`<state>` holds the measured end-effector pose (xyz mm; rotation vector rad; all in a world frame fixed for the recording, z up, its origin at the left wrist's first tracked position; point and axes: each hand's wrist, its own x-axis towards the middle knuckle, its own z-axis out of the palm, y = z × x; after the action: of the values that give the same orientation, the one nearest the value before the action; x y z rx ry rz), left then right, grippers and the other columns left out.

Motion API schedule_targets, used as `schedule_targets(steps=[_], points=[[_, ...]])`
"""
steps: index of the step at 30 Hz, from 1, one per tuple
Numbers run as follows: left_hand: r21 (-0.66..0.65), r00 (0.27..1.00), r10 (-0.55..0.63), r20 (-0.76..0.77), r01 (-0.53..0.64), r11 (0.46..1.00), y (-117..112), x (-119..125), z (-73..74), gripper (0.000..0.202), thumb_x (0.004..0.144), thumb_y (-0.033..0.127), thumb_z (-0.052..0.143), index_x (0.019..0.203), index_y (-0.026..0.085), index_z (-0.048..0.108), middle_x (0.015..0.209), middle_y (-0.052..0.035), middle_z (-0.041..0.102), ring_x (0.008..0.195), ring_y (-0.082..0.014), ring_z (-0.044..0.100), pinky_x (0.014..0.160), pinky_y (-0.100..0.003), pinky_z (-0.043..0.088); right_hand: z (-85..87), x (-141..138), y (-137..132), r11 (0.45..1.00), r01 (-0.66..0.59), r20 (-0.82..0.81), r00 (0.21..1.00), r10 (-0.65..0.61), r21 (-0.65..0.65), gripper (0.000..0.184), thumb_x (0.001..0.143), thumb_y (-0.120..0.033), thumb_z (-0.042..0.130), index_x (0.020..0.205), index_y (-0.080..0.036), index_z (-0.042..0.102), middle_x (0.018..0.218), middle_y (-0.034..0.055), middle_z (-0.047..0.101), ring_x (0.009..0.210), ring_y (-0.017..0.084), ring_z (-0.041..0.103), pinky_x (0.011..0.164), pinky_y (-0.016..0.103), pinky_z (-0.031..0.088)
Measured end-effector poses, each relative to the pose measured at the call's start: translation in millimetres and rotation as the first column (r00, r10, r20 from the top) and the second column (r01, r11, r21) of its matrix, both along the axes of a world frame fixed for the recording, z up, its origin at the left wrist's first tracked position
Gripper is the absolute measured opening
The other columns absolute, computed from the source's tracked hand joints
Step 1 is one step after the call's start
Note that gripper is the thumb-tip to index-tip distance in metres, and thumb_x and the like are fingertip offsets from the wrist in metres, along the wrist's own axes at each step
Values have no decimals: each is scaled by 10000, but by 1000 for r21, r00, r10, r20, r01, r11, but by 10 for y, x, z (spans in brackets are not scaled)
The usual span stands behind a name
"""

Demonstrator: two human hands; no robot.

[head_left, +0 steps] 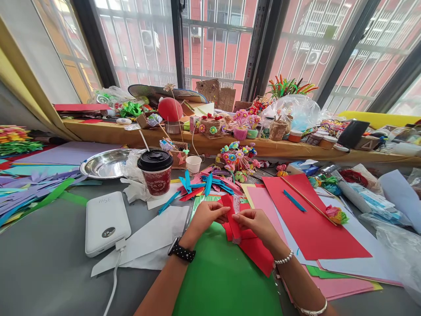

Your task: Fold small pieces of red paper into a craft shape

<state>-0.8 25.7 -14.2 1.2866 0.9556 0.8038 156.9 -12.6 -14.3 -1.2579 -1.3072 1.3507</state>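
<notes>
My left hand (208, 215), with a black dotted watch band at the wrist, is closed in a pinch on the upper left edge of a folded red paper strip (234, 228). My right hand (258, 221), wearing a beaded bracelet, pinches the same strip from the right side. A pale, speckled, see-through piece (236, 204) runs along the strip; its kind is unclear. Underneath lie more red paper pieces (259, 255) on a green sheet (226, 281). Beyond my hands is a pile of blue folded paper pieces (208, 184) mixed with red and pink ones.
At left are a lidded coffee cup (156, 175), a white power bank (108, 224) with its cable and a metal dish (105, 164). Red sheets (315, 219) are stacked at right, bearing a stick with a paper flower (336, 215). Craft supplies crowd the windowsill (138, 139).
</notes>
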Motion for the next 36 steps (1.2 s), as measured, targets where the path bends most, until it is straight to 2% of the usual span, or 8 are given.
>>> schedule_targets(steps=[16,23,29,36], points=[[23,1000,-12,-6,12,1000,-20,5,24,229,607,359,605,611,130,588,519,11,618,529,-143,597,533,-233,481,-32,1,16,1000,-22,-17,1000,22,1,257,612,-389,600,564,-139,570,532,-23,532,509,108,500,514,222,423],[94,1000,-30,-2,30,995,-14,-8,15,243,632,371,579,584,136,545,512,16,603,498,-127,580,508,-224,471,-31,-12,9,998,-29,53,998,26,54,285,657,-416,551,572,-146,519,528,-37,472,502,90,445,488,202,368],[127,999,34,6,-35,991,-13,-4,35,260,633,385,571,584,138,506,521,11,593,519,-135,590,514,-232,472,-14,-12,6,987,-91,167,984,68,133,301,681,-415,527,551,-146,490,507,-47,430,487,76,393,467,195,305],[161,999,36,17,-38,986,-26,4,68,247,638,357,580,562,134,507,517,3,595,525,-139,590,527,-242,473,-51,-3,14,991,-53,151,988,34,126,310,687,-423,512,557,-141,503,513,-27,463,491,87,410,468,204,318]])
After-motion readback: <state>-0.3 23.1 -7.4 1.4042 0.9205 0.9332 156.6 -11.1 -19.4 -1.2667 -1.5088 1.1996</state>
